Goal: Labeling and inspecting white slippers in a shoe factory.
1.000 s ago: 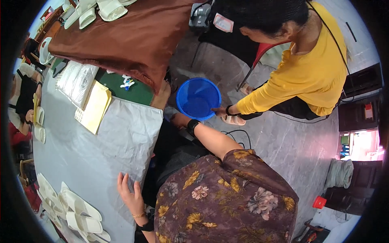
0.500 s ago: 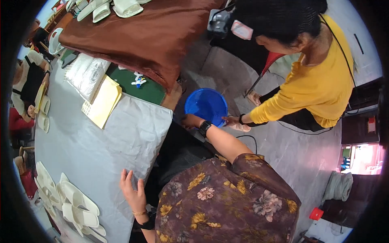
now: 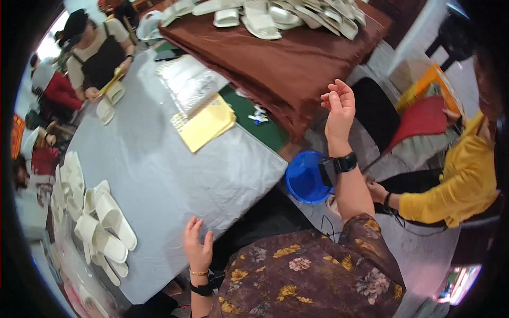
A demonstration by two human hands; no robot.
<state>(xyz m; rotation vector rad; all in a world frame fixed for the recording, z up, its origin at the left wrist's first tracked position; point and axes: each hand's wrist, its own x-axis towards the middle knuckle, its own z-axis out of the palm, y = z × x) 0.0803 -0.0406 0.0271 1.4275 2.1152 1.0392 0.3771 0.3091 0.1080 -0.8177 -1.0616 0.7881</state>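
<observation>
Blue bucket (image 3: pixel 304 179) — round, open-topped.

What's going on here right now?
Both of the wearer's hands look empty: the left hand is near the edge of the grey table, and the right hand is raised by the brown cloth. A person in yellow is beside the blue bucket. Across the table, another person holds something yellow. Pale slippers lie on the table.
</observation>
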